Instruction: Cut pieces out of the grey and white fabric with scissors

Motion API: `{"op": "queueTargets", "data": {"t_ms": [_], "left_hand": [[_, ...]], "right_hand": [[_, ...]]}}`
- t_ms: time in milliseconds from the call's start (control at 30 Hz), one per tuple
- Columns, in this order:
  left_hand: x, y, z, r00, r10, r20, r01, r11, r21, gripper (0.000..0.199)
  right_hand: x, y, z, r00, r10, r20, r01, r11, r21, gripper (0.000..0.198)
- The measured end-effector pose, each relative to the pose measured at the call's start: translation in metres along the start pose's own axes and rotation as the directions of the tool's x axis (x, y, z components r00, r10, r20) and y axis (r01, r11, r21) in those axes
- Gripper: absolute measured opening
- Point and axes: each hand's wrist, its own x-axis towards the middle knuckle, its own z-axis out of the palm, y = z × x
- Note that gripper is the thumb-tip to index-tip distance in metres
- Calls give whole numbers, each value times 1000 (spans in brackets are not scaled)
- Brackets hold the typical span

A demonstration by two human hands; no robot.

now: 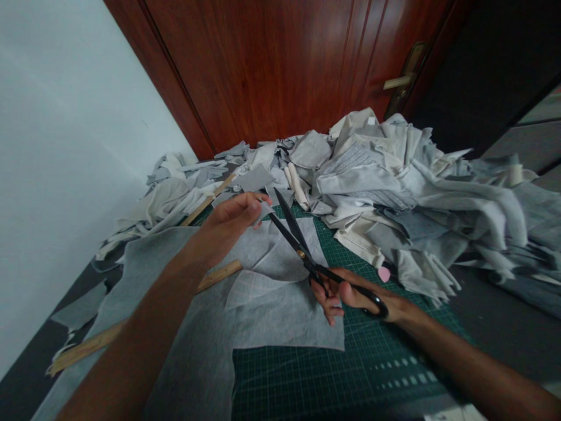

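Note:
My right hand (339,295) is wrapped round the handles of black scissors (301,252), whose blades are spread and point away to the upper left. Pinched in my left hand (239,216) is a small scrap of grey fabric (265,211), close by the lower blade's tip. Below both hands lies grey fabric (280,321), with one piece folded or overlapping on top. A wooden ruler (219,276) rests across the fabric and passes under my left forearm. Part of the scissor handle is hidden by my right fingers.
A green cutting mat (280,380) lies under the fabric. Heaped grey and white cloth (377,175) spreads along the back and right, before a wooden door (263,70). A pink disc (384,274) sits beside the heap. The white wall (74,117) borders the left.

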Motion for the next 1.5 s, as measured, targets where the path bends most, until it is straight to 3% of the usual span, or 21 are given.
{"op": "queueTargets", "data": {"t_ms": [200, 533, 767, 1233, 1500], "left_hand": [[-2, -7, 6, 998, -19, 64, 17, 999, 30, 42], [-3, -4, 29, 998, 41, -46, -39, 998, 46, 49], [-3, -2, 30, 993, 84, -83, -70, 986, 152, 42], [-3, 0, 29, 990, 95, -102, -82, 989, 125, 44], [-3, 3, 26, 986, 142, -92, -127, 981, 149, 40]], "right_hand": [[-1, 2, -1, 1000, -10, 16, 10, 1000, -2, 64], [-1, -2, 0, 1000, -9, 5, 9, 1000, -4, 64], [1, -4, 0, 1000, -11, -3, 11, 1000, -8, 64], [0, -2, -1, 1000, -9, -18, 9, 1000, -3, 59], [-1, 8, -1, 996, 67, -51, -58, 986, 155, 49]]}}
